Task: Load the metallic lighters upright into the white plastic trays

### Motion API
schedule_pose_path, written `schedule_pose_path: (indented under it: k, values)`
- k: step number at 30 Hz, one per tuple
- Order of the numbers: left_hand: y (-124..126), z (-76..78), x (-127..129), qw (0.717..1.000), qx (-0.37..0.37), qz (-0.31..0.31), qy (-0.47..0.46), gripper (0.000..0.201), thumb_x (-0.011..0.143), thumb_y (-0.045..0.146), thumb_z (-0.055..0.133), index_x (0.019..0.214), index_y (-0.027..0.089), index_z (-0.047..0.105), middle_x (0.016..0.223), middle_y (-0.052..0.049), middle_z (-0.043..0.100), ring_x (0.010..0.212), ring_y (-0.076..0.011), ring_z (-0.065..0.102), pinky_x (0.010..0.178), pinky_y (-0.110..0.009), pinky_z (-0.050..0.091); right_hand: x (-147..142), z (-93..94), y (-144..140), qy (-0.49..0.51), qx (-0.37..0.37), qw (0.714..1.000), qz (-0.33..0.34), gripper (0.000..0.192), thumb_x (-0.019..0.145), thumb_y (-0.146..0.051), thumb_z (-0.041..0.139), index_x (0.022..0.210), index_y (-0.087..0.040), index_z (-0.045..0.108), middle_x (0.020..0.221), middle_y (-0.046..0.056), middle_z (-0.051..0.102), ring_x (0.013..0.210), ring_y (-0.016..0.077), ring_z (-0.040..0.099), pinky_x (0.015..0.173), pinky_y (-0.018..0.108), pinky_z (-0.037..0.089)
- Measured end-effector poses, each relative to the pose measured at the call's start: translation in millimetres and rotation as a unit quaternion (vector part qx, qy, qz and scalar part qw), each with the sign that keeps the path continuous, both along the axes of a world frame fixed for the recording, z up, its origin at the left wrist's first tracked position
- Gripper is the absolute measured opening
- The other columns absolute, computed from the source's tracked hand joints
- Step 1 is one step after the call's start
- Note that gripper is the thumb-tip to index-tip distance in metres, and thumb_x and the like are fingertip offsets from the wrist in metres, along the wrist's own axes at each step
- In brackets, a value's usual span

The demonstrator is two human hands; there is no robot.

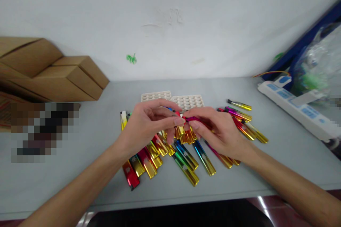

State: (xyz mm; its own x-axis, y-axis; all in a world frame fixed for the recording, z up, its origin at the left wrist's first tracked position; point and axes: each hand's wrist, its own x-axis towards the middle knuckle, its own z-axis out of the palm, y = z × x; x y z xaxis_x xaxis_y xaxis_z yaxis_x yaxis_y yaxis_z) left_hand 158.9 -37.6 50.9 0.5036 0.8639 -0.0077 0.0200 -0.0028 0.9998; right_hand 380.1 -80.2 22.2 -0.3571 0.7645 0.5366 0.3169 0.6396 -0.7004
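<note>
Two hands pinch one small lighter above a heap of shiny lighters on a grey table.

The left hand (149, 122) and right hand (215, 131) meet over the middle of the table (80, 184), fingertips closed narrow on the ends of a magenta lighter (192, 118) with a red tip. Beneath them lies the lighter pile (170, 154), fanned toward the near edge. Two white trays (173, 99) sit behind it toward the far edge, cardboard boxes (53, 72) at the far left corner, a power strip (295, 108) along the right edge.
</note>
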Motion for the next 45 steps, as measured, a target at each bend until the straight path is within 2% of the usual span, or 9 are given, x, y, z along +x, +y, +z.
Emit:
schedule_pose_path:
  k: [4, 8, 14, 18, 24, 29, 36, 41, 45]
  values:
    - [3, -5.4, -2, 0.998, 0.033, 0.044, -0.012, 0.019, 0.083, 0.030, 0.084, 0.088, 0.019, 0.070, 0.064, 0.001, 0.072, 0.050, -0.0121, 0.065, 0.053, -0.024, 0.056, 0, -5.0, -3, 0.104, -0.107, 0.988, 0.043, 0.023, 0.105, -0.023, 0.057, 0.128, -0.025, 0.059, 0.097, 0.003, 0.072, 0.068, 0.0109, 0.065, 0.060, 0.026, 0.056]
    - [4, -7.3, -1, 0.999, 0.032, 0.027, -0.020, 0.018, 0.083, 0.030, 0.084, 0.091, 0.018, 0.072, 0.072, -0.002, 0.075, 0.061, -0.0149, 0.071, 0.062, -0.027, 0.061, -1, -7.9, -4, 0.169, -0.149, 0.970, 0.090, 0.022, 0.107, -0.023, 0.056, 0.128, -0.025, 0.055, 0.093, 0.000, 0.070, 0.061, 0.0084, 0.063, 0.054, 0.023, 0.053]
    - [3, -7.1, -2, 0.999, -0.004, 0.004, -0.038, 0.018, 0.087, 0.027, 0.080, 0.100, 0.019, 0.072, 0.077, -0.004, 0.077, 0.070, -0.0187, 0.076, 0.070, -0.032, 0.065, -2, -6.3, -3, 0.190, -0.169, 0.960, 0.117, 0.021, 0.106, -0.024, 0.057, 0.127, -0.026, 0.054, 0.095, 0.000, 0.071, 0.067, 0.0099, 0.069, 0.061, 0.026, 0.059]
    - [4, -6.8, -5, 0.999, -0.005, 0.010, -0.046, 0.018, 0.090, 0.030, 0.077, 0.102, 0.018, 0.072, 0.078, -0.006, 0.078, 0.071, -0.0189, 0.076, 0.069, -0.031, 0.065, -2, -6.5, -4, 0.184, -0.170, 0.963, 0.099, 0.020, 0.106, -0.026, 0.058, 0.125, -0.026, 0.053, 0.095, 0.002, 0.073, 0.074, 0.0121, 0.071, 0.068, 0.028, 0.061]
    - [-2, -1.9, -3, 0.997, 0.056, 0.040, -0.034, 0.012, 0.088, 0.026, 0.079, 0.098, 0.020, 0.076, 0.081, -0.003, 0.076, 0.074, -0.0161, 0.074, 0.070, -0.027, 0.063, 0, -8.5, -4, 0.148, -0.163, 0.974, 0.053, 0.024, 0.104, -0.030, 0.062, 0.124, -0.025, 0.051, 0.090, 0.002, 0.072, 0.078, 0.0156, 0.072, 0.070, 0.031, 0.062]
    - [-10, -1.2, 3, 0.990, 0.107, 0.088, -0.024, 0.019, 0.083, 0.025, 0.084, 0.100, 0.019, 0.077, 0.092, -0.005, 0.077, 0.084, -0.0178, 0.074, 0.076, -0.028, 0.064, -1, -9.7, -4, 0.119, -0.145, 0.982, 0.021, 0.028, 0.102, -0.030, 0.065, 0.124, -0.024, 0.050, 0.092, 0.002, 0.076, 0.079, 0.0156, 0.074, 0.069, 0.030, 0.061]
    - [-19, 3.1, 7, 0.988, 0.134, 0.074, -0.036, 0.012, 0.081, 0.017, 0.084, 0.092, 0.018, 0.078, 0.093, -0.005, 0.078, 0.087, -0.0170, 0.074, 0.079, -0.026, 0.065, -2, -8.3, -4, 0.110, -0.121, 0.986, 0.020, 0.029, 0.099, -0.026, 0.070, 0.121, -0.023, 0.052, 0.101, 0.004, 0.077, 0.094, 0.0181, 0.078, 0.077, 0.031, 0.064]
    - [-21, 3.8, 7, 0.980, 0.176, 0.085, -0.022, 0.011, 0.080, 0.015, 0.083, 0.090, 0.019, 0.079, 0.091, -0.005, 0.079, 0.088, -0.0172, 0.074, 0.086, -0.030, 0.064, -3, -6.9, -4, 0.105, -0.114, 0.988, 0.015, 0.034, 0.096, -0.026, 0.074, 0.124, -0.023, 0.055, 0.114, 0.006, 0.077, 0.102, 0.0186, 0.078, 0.087, 0.031, 0.066]
    - [-21, 3.8, 7, 0.984, 0.160, 0.080, -0.023, 0.010, 0.080, 0.015, 0.083, 0.089, 0.019, 0.080, 0.090, -0.005, 0.080, 0.088, -0.0183, 0.074, 0.086, -0.032, 0.065, -1, -8.6, -3, 0.100, -0.117, 0.988, 0.002, 0.034, 0.093, -0.028, 0.077, 0.122, -0.022, 0.061, 0.119, 0.006, 0.076, 0.102, 0.0192, 0.078, 0.090, 0.032, 0.067]
